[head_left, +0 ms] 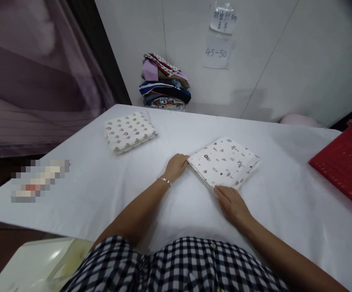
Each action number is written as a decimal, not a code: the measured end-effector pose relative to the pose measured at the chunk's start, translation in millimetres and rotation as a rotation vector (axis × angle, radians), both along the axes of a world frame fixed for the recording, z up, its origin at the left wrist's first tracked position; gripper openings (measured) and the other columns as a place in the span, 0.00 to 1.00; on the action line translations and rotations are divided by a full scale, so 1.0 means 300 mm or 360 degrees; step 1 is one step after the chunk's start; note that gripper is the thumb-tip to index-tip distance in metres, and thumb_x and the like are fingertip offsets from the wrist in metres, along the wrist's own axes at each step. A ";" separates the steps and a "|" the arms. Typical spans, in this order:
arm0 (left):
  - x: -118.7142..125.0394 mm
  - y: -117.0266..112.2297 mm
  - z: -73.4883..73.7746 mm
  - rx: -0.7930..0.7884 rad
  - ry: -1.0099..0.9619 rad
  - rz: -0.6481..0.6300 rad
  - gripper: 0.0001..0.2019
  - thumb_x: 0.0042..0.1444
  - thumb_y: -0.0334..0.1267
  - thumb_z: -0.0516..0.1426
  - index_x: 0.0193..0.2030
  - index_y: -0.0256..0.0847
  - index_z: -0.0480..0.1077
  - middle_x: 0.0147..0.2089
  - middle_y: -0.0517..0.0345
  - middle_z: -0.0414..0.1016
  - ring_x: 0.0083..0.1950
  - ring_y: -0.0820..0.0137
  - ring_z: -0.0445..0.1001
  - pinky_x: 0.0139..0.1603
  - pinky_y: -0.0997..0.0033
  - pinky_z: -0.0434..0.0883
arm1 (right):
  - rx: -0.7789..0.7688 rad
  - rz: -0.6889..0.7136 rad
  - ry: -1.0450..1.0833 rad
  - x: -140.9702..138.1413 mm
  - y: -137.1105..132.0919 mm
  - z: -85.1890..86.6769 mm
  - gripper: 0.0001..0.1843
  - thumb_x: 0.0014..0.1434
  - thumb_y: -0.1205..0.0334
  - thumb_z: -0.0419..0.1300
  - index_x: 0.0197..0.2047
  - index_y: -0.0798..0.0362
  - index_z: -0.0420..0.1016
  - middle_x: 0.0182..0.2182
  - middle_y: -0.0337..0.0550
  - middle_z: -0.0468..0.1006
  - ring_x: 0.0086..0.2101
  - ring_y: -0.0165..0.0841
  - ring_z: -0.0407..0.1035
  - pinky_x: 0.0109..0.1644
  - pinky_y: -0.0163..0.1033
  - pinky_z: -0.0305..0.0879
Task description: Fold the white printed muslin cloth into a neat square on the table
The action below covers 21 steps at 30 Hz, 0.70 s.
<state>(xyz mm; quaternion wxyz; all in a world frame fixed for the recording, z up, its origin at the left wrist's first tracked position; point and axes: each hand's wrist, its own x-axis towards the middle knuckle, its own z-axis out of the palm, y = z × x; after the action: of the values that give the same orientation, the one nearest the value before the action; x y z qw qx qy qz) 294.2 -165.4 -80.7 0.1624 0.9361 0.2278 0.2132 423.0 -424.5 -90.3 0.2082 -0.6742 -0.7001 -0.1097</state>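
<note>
A folded white cloth (224, 160) printed with small palm trees and dots lies on the white-covered table in front of me. My left hand (176, 166), with a bracelet at its wrist, is closed on the cloth's left corner. At the near corner, the fingers of my right hand (232, 202) rest over the cloth's edge and grip it; the thumb is mostly hidden. Farther left sits a second folded white cloth (130, 132), patterned with grey tree shapes, and neither hand touches it.
White sheeting covers the table (170, 134). A red bag (346, 162) lies at the right edge, and a blurred-out item (40, 180) at the left. Behind the table, a stack of folded fabrics (165, 87) stands against the wall. A pale plastic stool (39, 259) is at lower left.
</note>
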 end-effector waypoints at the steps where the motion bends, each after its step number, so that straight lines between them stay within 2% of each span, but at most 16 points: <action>1: -0.022 -0.015 -0.004 0.0009 0.0015 0.0004 0.14 0.57 0.31 0.48 0.45 0.43 0.71 0.36 0.55 0.73 0.40 0.67 0.68 0.42 0.66 0.66 | 0.0011 0.0015 0.0027 0.003 -0.017 0.000 0.23 0.60 0.71 0.47 0.58 0.51 0.61 0.50 0.51 0.71 0.49 0.40 0.64 0.50 0.51 0.63; 4: -0.061 -0.045 -0.013 -0.0009 0.0069 0.0092 0.13 0.57 0.32 0.48 0.44 0.43 0.72 0.35 0.55 0.74 0.40 0.66 0.68 0.41 0.67 0.66 | 0.0017 0.0044 0.0095 0.004 -0.042 0.007 0.23 0.59 0.70 0.48 0.57 0.51 0.62 0.49 0.51 0.71 0.49 0.40 0.64 0.51 0.50 0.63; 7: -0.066 -0.055 -0.011 -0.0061 0.0085 0.0123 0.12 0.57 0.33 0.49 0.43 0.43 0.72 0.37 0.55 0.74 0.42 0.66 0.69 0.42 0.66 0.67 | -0.0026 0.0039 0.0138 -0.006 -0.033 0.034 0.21 0.58 0.67 0.51 0.55 0.55 0.65 0.48 0.52 0.71 0.47 0.41 0.65 0.50 0.49 0.63; 10: -0.067 -0.068 -0.003 -0.0077 -0.0020 0.0037 0.16 0.55 0.31 0.50 0.50 0.41 0.68 0.49 0.54 0.71 0.49 0.66 0.67 0.50 0.64 0.67 | -0.0069 -0.0007 0.0178 -0.015 -0.013 0.079 0.18 0.59 0.61 0.53 0.51 0.58 0.68 0.46 0.54 0.72 0.46 0.41 0.65 0.49 0.48 0.64; 13: -0.067 -0.094 0.007 -0.0006 -0.0135 -0.0085 0.20 0.54 0.29 0.51 0.54 0.40 0.65 0.57 0.51 0.65 0.56 0.65 0.62 0.56 0.62 0.63 | -0.0211 -0.0080 0.0270 -0.016 0.016 0.131 0.15 0.61 0.59 0.50 0.46 0.55 0.72 0.41 0.50 0.74 0.42 0.37 0.67 0.46 0.43 0.65; 17: -0.055 -0.124 0.024 0.0023 -0.0166 -0.0269 0.22 0.50 0.23 0.49 0.50 0.42 0.68 0.57 0.54 0.65 0.58 0.66 0.61 0.57 0.59 0.61 | -0.0420 -0.0208 0.0333 -0.018 0.074 0.174 0.13 0.62 0.59 0.49 0.42 0.51 0.73 0.35 0.45 0.74 0.37 0.34 0.68 0.38 0.37 0.64; 21: -0.040 -0.125 0.031 0.0018 -0.0142 -0.0344 0.20 0.52 0.24 0.49 0.49 0.43 0.70 0.55 0.54 0.68 0.57 0.66 0.62 0.57 0.58 0.60 | -0.0510 -0.0336 0.0271 -0.026 0.120 0.167 0.09 0.60 0.60 0.51 0.38 0.50 0.72 0.33 0.42 0.73 0.35 0.32 0.67 0.33 0.34 0.60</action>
<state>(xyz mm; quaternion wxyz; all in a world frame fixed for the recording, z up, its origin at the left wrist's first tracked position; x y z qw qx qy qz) 282.0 -203.0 -71.5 0.1891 0.9457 0.1170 0.2371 415.3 -388.4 -40.3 0.1442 -0.7750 -0.6140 0.0392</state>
